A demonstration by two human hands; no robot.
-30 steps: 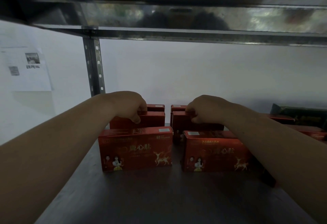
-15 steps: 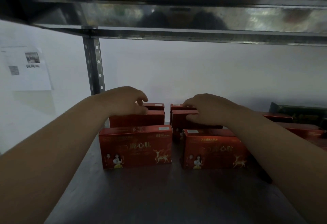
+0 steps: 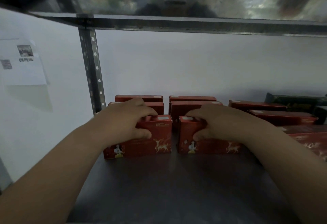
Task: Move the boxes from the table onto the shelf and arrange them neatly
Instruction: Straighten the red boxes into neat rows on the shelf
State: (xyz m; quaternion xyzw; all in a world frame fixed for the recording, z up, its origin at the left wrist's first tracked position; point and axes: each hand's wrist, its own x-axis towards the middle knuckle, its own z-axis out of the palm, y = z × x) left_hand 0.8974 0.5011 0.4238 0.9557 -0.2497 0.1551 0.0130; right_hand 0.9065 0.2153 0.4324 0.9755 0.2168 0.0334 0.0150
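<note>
Two columns of red boxes with gold deer stand upright on the dark shelf board point(image 3: 168, 184). My left hand point(image 3: 127, 123) grips the top of the front left box point(image 3: 157, 142), thumb on its face. My right hand point(image 3: 219, 124) grips the front right box point(image 3: 212, 146) the same way. Behind them stand the middle left box point(image 3: 157, 107), middle right box point(image 3: 184, 110), rear left box point(image 3: 138, 98) and rear right box point(image 3: 192, 98), near the white wall.
More red boxes point(image 3: 281, 117) stand in a row to the right, with a dark green box point(image 3: 297, 102) behind them. A perforated metal upright point(image 3: 92, 68) rises at the left. The upper shelf point(image 3: 177, 7) hangs low overhead. A paper sheet point(image 3: 21, 62) is on the wall.
Both hands have come back from the middle boxes to the front pair and closed on them. The front boxes now sit closer to the row behind.
</note>
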